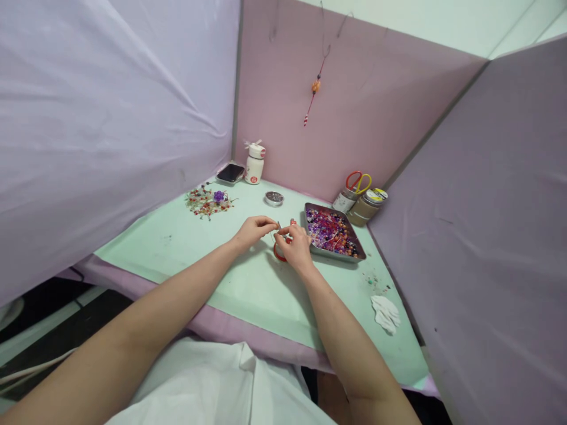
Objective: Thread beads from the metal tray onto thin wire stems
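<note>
Near the middle of the pale green table, my left hand (253, 231) and my right hand (295, 243) are close together, fingertips pinched and almost meeting. Something thin and small is between them, too tiny to make out. Red-handled scissors (279, 252) lie on the table under my right hand, partly hidden by it. Just right of that hand is a metal tray (339, 256) of purple, red and orange beads (330, 230).
A round tin (274, 198), a white bottle (254, 164) and a phone (231, 172) stand or lie at the back. Beaded pieces (208, 202) are at left. Behind the tray are a can (344, 200) holding scissors and a jar (367, 208). White gloves (385, 314) lie at right.
</note>
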`<state>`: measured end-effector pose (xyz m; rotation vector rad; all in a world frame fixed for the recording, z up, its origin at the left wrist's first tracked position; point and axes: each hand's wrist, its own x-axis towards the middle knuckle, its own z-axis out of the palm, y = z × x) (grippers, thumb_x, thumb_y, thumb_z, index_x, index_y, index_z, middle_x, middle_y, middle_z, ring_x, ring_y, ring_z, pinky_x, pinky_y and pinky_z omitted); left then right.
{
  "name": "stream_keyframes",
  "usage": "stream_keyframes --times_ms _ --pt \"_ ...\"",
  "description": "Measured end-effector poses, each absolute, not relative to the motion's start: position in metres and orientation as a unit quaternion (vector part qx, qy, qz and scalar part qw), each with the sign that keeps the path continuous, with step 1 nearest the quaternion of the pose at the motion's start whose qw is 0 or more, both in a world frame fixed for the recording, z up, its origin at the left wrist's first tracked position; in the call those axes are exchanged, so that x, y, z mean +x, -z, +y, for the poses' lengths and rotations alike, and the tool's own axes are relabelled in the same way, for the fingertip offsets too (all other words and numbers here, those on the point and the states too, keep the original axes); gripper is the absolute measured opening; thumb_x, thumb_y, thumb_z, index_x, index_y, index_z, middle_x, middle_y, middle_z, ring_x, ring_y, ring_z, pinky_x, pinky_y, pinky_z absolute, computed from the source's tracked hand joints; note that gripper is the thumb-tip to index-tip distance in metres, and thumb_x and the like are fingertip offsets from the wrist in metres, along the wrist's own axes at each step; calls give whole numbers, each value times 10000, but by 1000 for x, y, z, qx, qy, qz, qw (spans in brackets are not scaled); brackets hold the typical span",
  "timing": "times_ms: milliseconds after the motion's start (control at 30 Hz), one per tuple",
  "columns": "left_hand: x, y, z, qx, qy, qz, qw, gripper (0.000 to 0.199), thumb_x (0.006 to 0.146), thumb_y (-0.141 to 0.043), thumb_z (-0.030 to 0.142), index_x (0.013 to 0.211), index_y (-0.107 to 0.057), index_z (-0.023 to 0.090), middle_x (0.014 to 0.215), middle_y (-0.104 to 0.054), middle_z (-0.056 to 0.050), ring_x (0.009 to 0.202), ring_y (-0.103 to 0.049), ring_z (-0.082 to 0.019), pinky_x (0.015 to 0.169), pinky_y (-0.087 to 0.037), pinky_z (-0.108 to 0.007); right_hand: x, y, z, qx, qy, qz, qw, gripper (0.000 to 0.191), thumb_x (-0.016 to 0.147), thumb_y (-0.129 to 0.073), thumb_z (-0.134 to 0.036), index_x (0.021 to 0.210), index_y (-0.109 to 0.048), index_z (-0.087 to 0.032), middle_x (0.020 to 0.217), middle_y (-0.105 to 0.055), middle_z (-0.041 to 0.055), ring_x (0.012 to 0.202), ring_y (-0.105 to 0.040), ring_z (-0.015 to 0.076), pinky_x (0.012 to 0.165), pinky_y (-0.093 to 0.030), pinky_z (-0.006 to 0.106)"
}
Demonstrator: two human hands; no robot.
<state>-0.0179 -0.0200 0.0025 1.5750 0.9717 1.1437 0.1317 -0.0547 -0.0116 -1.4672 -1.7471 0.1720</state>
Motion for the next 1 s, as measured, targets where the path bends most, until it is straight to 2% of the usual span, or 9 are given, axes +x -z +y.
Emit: stream_keyframes --times_ms 67,200,300,433,533,667,833,1000 --pt "-18 -2 -19 627 -471 394 480 223 669 -660 356 770 -705 162 811 -696 -46 751 -565 -149 695 -421 -275 132 12 -54 -578 -55 -705 408 127 814 -535 -284 740 -616 -219 863 -636 35 967 -515 234 837 -287 366" --pt "-18 4 -15 589 -449 411 532 221 654 -686 359 759 -709 165 839 -702 -70 829 -588 -171 715 -431 -281 138 14 -52 -583 52 -698 413 82 804 -521 -211 796 -602 -213 965 -626 79 986 -467 253 842 -276 386" --pt "-19 7 -13 530 -431 407 607 249 640 -713 360 765 -691 147 842 -692 -82 765 -591 -146 674 -441 -269 142 15 -51 -603 95 -686 396 123 792 -500 -159 864 -587 -207 986 -604 103 966 -448 263 834 -281 399" --pt "-22 7 -12 480 -418 368 678 239 641 -737 309 779 -675 124 849 -678 -87 683 -575 -105 624 -448 -238 139 11 -57 -562 74 -735 373 239 781 -519 -181 1012 -573 -209 1059 -556 101 1001 -446 264 832 -324 391" --pt "-24 6 -11 470 -415 353 694 203 658 -730 280 761 -662 119 762 -652 -65 649 -560 -96 597 -443 -222 136 6 -61 -494 52 -785 370 292 798 -493 -152 1063 -588 -228 1081 -525 87 1032 -448 246 877 -346 388" --pt "-24 5 -12 478 -404 356 693 182 663 -721 289 721 -640 136 643 -592 -12 594 -523 -85 565 -433 -210 136 8 -59 -437 44 -824 359 350 807 -440 -68 1021 -639 -260 1098 -505 75 989 -450 216 907 -368 382" --pt "-23 2 -16 464 -399 333 718 201 622 -747 269 695 -639 117 651 -600 -24 626 -542 -99 601 -450 -228 137 12 -54 -397 32 -843 362 187 878 -508 -228 898 -687 -278 1072 -542 63 969 -468 206 924 -378 398" --pt "-23 3 -18 463 -410 339 709 176 633 -724 246 682 -632 104 619 -590 -17 568 -529 -89 541 -414 -226 129 10 -62 -349 -44 -857 376 189 893 -501 -288 882 -688 -256 973 -593 63 938 -521 194 847 -436 359"
